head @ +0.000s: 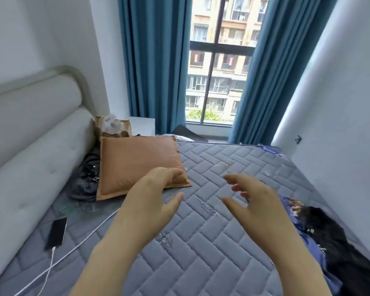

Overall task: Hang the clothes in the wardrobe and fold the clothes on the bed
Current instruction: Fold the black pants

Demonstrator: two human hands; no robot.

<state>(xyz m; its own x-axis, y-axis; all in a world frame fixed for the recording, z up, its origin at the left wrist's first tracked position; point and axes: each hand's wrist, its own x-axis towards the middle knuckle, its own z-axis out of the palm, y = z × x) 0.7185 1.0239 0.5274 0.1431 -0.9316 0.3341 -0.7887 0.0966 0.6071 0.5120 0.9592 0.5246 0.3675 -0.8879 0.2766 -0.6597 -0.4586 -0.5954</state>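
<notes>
item 1, my left hand [154, 201]: centre of the frame, raised over the bed, fingers loosely spread and slightly bent, holding nothing.

item 2, my right hand [259, 208]: just right of centre, level with the left one and apart from it, fingers spread and relaxed, thumb pointing inward, holding nothing.

item 3, bed [201, 242]: grey quilted mattress with no sheet, filling the lower half of the frame under both of my hands.

item 4, clothes: a blue patterned garment [314, 248] and a black garment [333, 242], heaped together on the mattress at the lower right edge of the frame, unfolded, the black one partly over the blue. neither of my hands touches them.

item 5, orange pillow [137, 163]: flat on the mattress, left of centre, its near corner behind my left fingertips.

item 6, dark crumpled item [88, 178]: between the pillow and the padded headboard [30, 129]; i cannot tell what it is.

item 7, phone [57, 232]: lower left, face up, with a white cable [83, 238] trailing across the mattress.

item 8, blue curtains [156, 60]: either side of the window [218, 60], top centre.
</notes>
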